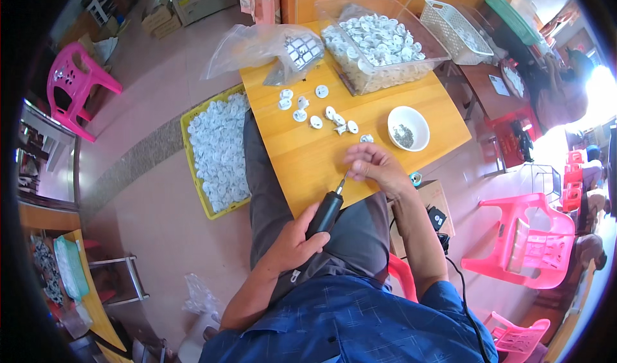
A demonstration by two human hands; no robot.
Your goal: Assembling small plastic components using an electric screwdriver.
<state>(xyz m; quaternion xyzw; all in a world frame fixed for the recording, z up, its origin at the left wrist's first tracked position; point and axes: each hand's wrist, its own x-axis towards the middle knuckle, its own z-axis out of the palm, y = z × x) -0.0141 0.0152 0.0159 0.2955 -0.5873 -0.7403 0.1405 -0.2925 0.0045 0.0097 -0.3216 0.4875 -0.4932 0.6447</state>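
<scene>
Midway, I'd judge — the left hand [297,239] grips a black screwdriver [326,214], the right hand's [384,171] fingers draw narrow by its bit, holding what I can't tell — with white parts [315,122] loose on the surface [289,164], seemingly left to do.

Patterned blue shirt over dark grey trousers

The shirt [366,321] is deep blue, marked with thin, paler strokes that cross one another in scattered clusters over the front. A darker line, like a seam, runs down part of the front near the picture's lower edge. The right sleeve [443,299] is short, cut from the same blue cloth, and leaves the forearm uncovered. The trousers [262,177] are a plain dark grey, loose in cut, with soft creases along the legs. Both the left hand [297,239] and the right hand [380,170] are bare.
</scene>
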